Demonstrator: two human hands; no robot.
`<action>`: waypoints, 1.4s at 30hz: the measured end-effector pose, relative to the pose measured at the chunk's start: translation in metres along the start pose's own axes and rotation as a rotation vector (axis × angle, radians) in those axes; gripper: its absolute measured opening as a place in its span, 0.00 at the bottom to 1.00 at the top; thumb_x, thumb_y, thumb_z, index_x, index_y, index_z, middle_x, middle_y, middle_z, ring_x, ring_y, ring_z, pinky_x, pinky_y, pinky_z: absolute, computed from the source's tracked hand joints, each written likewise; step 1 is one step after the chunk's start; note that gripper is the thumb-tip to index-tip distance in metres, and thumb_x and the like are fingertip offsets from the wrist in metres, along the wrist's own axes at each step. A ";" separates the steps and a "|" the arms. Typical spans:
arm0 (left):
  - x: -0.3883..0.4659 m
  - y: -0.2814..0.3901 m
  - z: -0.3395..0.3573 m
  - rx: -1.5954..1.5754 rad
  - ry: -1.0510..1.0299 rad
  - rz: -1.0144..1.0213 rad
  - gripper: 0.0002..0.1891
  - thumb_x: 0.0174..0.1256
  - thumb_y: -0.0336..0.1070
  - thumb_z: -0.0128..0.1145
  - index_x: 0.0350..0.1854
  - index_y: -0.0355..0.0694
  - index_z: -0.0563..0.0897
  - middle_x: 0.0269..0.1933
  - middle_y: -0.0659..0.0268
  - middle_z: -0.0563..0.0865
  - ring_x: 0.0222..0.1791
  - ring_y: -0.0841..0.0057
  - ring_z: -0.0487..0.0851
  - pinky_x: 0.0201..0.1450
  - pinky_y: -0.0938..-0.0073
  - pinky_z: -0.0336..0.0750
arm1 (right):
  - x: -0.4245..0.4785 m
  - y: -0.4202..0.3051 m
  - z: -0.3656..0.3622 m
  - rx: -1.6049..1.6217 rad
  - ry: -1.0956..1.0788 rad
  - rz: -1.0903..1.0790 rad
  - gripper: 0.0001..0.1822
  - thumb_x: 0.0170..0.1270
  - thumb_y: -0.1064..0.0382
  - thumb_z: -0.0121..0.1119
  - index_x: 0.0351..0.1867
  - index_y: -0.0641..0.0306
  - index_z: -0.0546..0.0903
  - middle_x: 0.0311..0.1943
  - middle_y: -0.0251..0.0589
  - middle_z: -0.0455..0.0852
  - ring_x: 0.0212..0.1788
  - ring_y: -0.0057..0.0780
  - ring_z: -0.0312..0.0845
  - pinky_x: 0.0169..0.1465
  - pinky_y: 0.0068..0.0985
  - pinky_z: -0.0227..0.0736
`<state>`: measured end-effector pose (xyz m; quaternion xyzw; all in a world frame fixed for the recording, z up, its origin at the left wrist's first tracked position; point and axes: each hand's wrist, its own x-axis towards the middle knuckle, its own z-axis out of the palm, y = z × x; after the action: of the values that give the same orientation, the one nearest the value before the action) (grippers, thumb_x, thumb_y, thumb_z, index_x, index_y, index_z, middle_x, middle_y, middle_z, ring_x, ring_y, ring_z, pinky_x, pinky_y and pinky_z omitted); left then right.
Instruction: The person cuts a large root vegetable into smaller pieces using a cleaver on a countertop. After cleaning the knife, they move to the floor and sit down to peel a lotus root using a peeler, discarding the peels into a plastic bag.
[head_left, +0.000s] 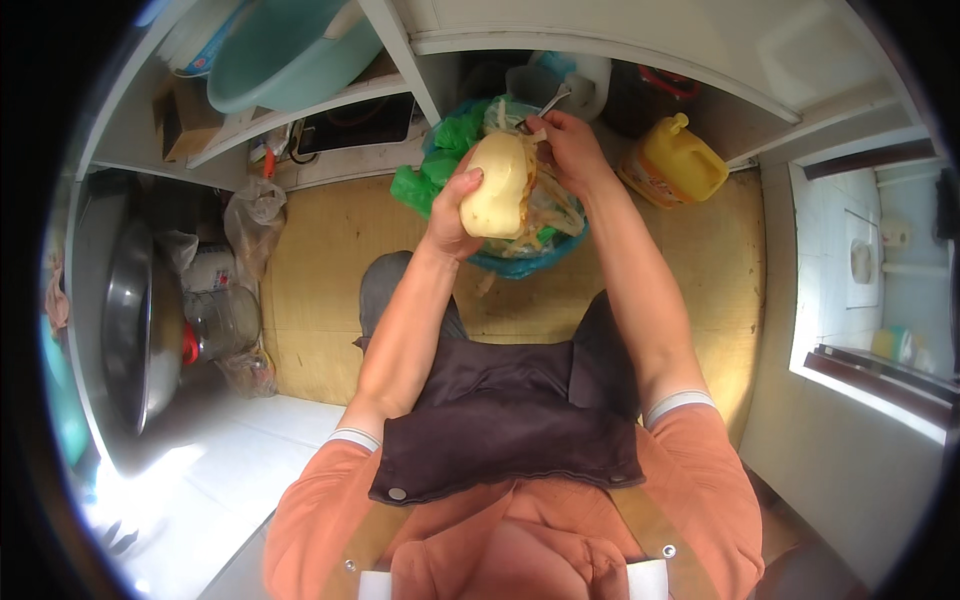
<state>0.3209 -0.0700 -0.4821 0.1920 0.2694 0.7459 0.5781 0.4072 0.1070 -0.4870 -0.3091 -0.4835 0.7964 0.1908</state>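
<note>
My left hand (455, 214) is wrapped around a large, pale yellow, peeled piece of fruit or vegetable (495, 187), its thumb on the near side. A darker orange-brown, rough strip runs down its right side. My right hand (571, 150) grips a metal utensil (553, 103), possibly a spoon, whose shiny end sticks up past the fingers; its other end is hidden. Below both hands stands a bin lined with a blue plastic bag (525, 264), holding peel strips (559, 206) and a green plastic bag (426, 184).
A yellow plastic jug (675, 166) stands right of the bin. On the left are a large metal bowl (142, 330), a clear plastic bottle (225, 321) and bags. Above, a shelf holds a teal basin (292, 56). A small scrap (486, 284) lies on the floor.
</note>
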 end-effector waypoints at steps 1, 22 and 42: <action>0.002 0.000 -0.001 -0.016 0.040 -0.010 0.33 0.68 0.49 0.54 0.72 0.39 0.65 0.60 0.56 0.80 0.57 0.65 0.82 0.58 0.63 0.79 | 0.000 -0.002 -0.001 0.031 0.018 0.030 0.08 0.71 0.60 0.63 0.36 0.62 0.82 0.32 0.28 0.82 0.33 0.15 0.72 0.35 0.18 0.66; 0.006 0.003 -0.002 -0.315 0.254 -0.001 0.29 0.72 0.57 0.49 0.66 0.41 0.75 0.62 0.58 0.81 0.62 0.62 0.79 0.68 0.56 0.72 | -0.073 0.015 0.018 -0.135 -0.051 -0.284 0.08 0.70 0.62 0.64 0.37 0.65 0.81 0.29 0.27 0.81 0.29 0.12 0.70 0.34 0.16 0.65; 0.003 0.005 -0.004 -0.272 0.160 -0.081 0.29 0.74 0.51 0.43 0.70 0.36 0.69 0.67 0.51 0.76 0.65 0.53 0.77 0.66 0.46 0.73 | -0.018 0.001 -0.003 -0.082 0.043 -0.240 0.09 0.72 0.60 0.62 0.39 0.64 0.82 0.32 0.29 0.83 0.31 0.15 0.71 0.38 0.18 0.68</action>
<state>0.3137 -0.0689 -0.4824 0.0410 0.2185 0.7644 0.6052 0.4219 0.0976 -0.4832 -0.2737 -0.5450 0.7405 0.2824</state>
